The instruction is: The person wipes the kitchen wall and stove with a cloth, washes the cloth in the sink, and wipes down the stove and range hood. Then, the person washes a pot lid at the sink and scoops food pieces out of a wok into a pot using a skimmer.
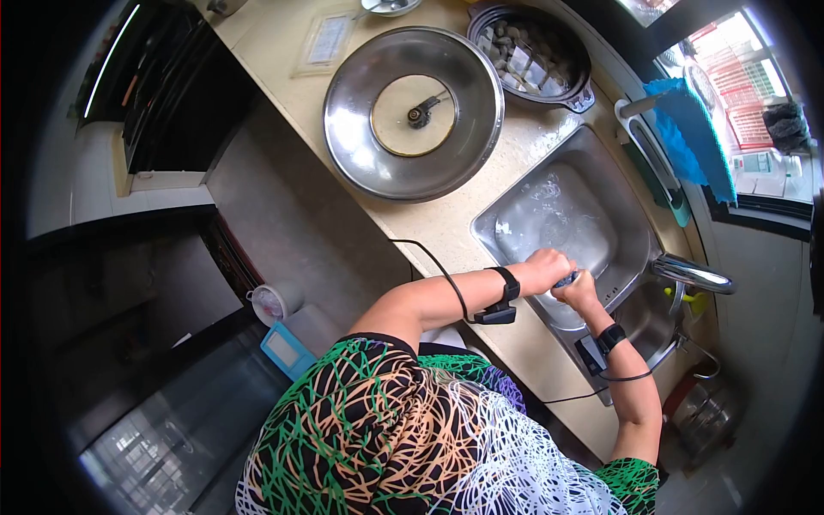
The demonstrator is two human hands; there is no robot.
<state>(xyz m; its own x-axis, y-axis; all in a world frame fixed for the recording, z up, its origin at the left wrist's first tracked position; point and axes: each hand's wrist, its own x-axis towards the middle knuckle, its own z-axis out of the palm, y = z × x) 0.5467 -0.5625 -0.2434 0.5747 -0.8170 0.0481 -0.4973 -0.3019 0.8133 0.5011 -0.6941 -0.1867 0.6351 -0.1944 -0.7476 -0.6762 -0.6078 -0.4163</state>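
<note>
Grip clenched, left hand (548, 269) and right hand (580, 293) hold a bluish item (565, 280) between them.

Daylight came in through a window (745, 86) (dark frame (764, 212), btw), pale wall (764, 279) beneath it; beige worktop (446, 223) ran beside grey floor (287, 193).

The sink (571, 202) is smooth, wet, glossy stainless steel; the tap (693, 273) is mirror-bright chrome. The round lid (354, 118) is polished metal around a clear, glass-like centre (396, 129). The counter (442, 225) looks smooth, faintly speckled and lightly glossy. A rough-edged blue towel (697, 142) and the printed shirt (386, 421) are matt cloth. The gripped bundle (565, 280) is too hidden to tell its material.
</note>
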